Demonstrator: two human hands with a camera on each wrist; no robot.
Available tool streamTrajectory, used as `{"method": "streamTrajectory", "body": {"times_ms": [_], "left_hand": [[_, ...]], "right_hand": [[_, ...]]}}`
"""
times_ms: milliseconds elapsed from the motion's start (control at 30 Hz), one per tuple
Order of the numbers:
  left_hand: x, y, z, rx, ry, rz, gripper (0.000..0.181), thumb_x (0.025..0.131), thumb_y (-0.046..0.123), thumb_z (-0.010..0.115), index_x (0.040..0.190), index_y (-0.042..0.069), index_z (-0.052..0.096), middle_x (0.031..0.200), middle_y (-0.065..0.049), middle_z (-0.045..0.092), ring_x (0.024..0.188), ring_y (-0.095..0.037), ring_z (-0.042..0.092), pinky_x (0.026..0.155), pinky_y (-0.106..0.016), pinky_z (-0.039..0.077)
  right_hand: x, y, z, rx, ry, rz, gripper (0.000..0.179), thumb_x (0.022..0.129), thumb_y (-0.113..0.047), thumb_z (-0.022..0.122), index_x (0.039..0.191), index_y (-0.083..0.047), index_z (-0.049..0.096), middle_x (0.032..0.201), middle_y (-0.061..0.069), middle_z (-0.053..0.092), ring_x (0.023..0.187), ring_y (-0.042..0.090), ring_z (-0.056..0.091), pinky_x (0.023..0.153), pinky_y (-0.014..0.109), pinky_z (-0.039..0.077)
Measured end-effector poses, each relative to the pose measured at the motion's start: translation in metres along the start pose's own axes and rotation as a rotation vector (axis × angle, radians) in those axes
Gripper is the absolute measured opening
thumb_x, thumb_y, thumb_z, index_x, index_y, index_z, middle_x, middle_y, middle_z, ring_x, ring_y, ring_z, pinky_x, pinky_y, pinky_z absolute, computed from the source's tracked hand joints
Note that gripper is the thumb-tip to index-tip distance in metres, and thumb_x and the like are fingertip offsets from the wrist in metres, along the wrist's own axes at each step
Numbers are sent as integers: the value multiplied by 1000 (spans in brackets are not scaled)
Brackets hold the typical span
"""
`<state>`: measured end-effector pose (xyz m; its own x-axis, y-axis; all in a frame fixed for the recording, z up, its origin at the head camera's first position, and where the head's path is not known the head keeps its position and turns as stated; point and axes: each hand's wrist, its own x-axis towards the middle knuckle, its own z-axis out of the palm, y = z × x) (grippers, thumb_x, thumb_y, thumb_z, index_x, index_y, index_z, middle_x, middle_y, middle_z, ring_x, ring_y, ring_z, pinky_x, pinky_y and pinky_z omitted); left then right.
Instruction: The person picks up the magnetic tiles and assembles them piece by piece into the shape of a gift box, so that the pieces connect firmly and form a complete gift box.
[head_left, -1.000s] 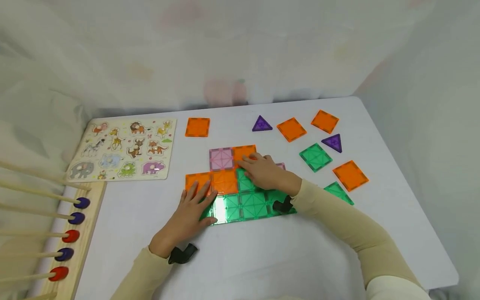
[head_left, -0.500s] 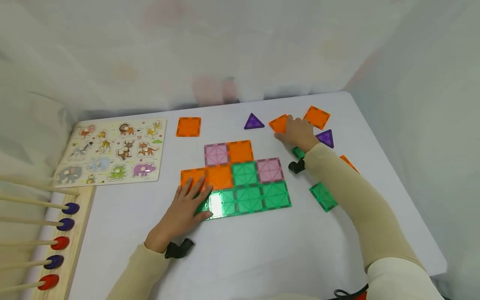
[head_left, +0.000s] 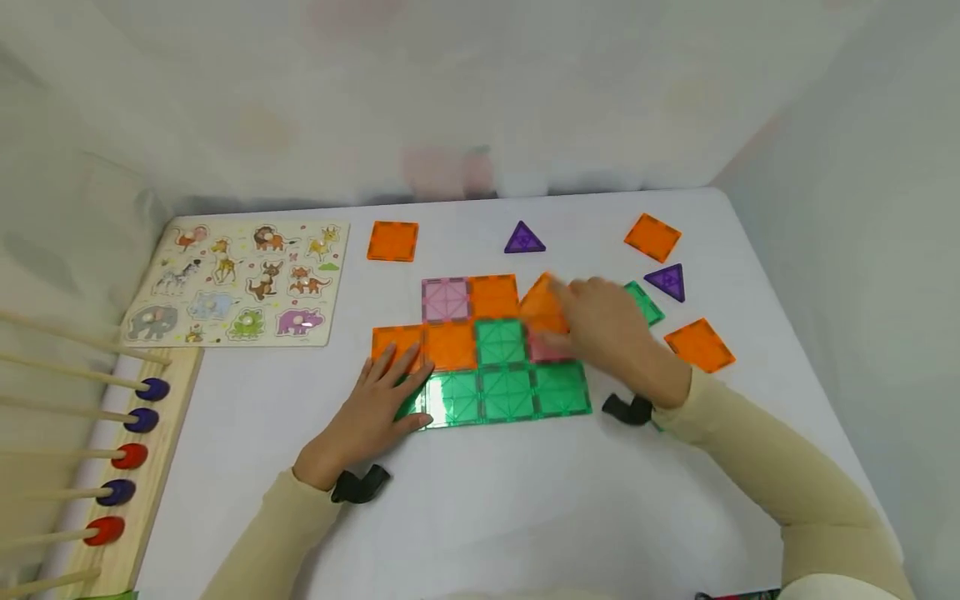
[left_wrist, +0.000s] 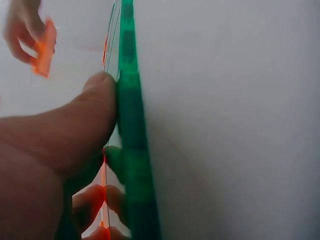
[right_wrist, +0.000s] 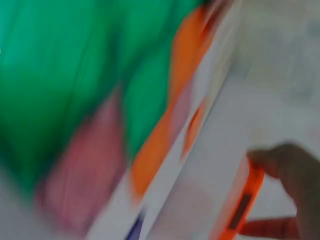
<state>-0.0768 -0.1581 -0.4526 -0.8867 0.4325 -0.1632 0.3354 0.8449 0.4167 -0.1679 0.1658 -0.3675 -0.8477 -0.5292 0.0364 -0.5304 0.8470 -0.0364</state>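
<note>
My right hand (head_left: 611,329) pinches an orange square magnetic tile (head_left: 542,306) by its edge, tilted, over the right end of a flat tile layout. In the right wrist view the held tile (right_wrist: 243,202) shows between finger and thumb. The layout joins green tiles (head_left: 506,393), orange tiles (head_left: 450,346) and pink tiles (head_left: 446,300); the pink one at right is partly covered by the right hand and its tile. My left hand (head_left: 371,421) rests with spread fingers on the layout's left end, hiding part of those tiles. Its thumb (left_wrist: 95,102) lies at a green tile's edge.
Loose orange squares (head_left: 392,241), purple triangles (head_left: 524,238) and a partly hidden green tile (head_left: 645,304) lie around the layout. An animal peg puzzle (head_left: 240,283) sits at the back left. A wooden bead frame (head_left: 161,417) stands along the left edge.
The right hand went from the layout to the back-right loose tiles, took an orange square there, and brought it back toward the layout's right end. The left hand stayed in place.
</note>
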Motion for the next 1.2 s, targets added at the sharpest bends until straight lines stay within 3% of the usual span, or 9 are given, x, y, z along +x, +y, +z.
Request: {"method": "streamTrajectory", "body": {"times_ms": [100, 200, 333, 533, 700, 900, 1000, 1133, 1200], "left_hand": [[6, 0, -3, -4, -20, 22, 78, 87, 45, 66, 152, 21, 30, 162, -9, 14, 147, -42, 3, 113, -67, 5], [10, 2, -6, -30, -43, 29, 74, 89, 42, 64, 151, 20, 30, 162, -9, 14, 147, -42, 2, 114, -66, 4], [16, 8, -3, -79, -41, 54, 68, 92, 38, 61, 150, 18, 33, 161, -10, 16, 147, -42, 3, 114, -66, 3], [24, 19, -1, -110, -31, 87, 77, 87, 44, 66, 150, 15, 33, 161, -12, 16, 147, -43, 1, 114, -66, 1], [28, 20, -3, -100, -36, 127, 91, 81, 55, 67, 152, 14, 27, 162, -12, 11, 147, -43, -2, 113, -68, 0], [-11, 2, -11, -75, -21, 13, 102, 75, 55, 74, 153, 13, 25, 162, -14, 7, 146, -46, -5, 110, -71, -2], [-25, -2, -9, -86, -19, -24, 102, 76, 56, 73, 154, 15, 23, 162, -14, 5, 146, -46, -6, 110, -70, -6], [-27, 2, -2, -120, -33, -22, 100, 77, 56, 72, 154, 15, 23, 162, -13, 4, 146, -46, -7, 110, -70, -5], [-25, 5, 0, -127, -35, -23, 100, 76, 55, 73, 153, 14, 25, 162, -13, 4, 146, -46, -7, 110, -71, -4]], "right_hand": [[-37, -50, 7, 2, -11, -331, 59, 85, -54, 63, 126, -11, 60, 89, 4, 63, 79, 21, 57, 67, 31, 51], [-61, -87, 27, -115, -28, -598, 46, 88, -54, 56, 113, -16, 65, 101, 3, 66, 88, 19, 59, 74, 30, 50], [-75, -109, 51, -296, 38, -745, 44, 90, -56, 52, 109, -19, 65, 106, 3, 68, 90, 18, 60, 72, 28, 48], [-71, -112, 53, -388, -21, -614, 62, 91, -68, 40, 124, -20, 60, 132, 6, 56, 124, 26, 49, 101, 45, 45], [-68, -110, 53, -320, -91, -437, 65, 83, -77, 43, 121, -26, 55, 138, 8, 49, 131, 35, 43, 106, 56, 38], [-53, -133, 58, -241, -87, -482, 66, 82, -80, 41, 123, -30, 49, 143, 6, 44, 133, 37, 42, 106, 55, 39], [-52, -136, 54, -160, -176, -466, 65, 83, -78, 41, 126, -31, 50, 143, 4, 44, 133, 33, 41, 106, 53, 39], [-55, -101, 35, -22, -301, -254, 62, 90, -70, 41, 128, -25, 55, 138, 4, 50, 131, 30, 42, 107, 52, 38], [-50, -66, 21, -2, -281, -96, 59, 93, -64, 43, 127, -18, 58, 134, 8, 55, 129, 31, 46, 107, 51, 39]]}}
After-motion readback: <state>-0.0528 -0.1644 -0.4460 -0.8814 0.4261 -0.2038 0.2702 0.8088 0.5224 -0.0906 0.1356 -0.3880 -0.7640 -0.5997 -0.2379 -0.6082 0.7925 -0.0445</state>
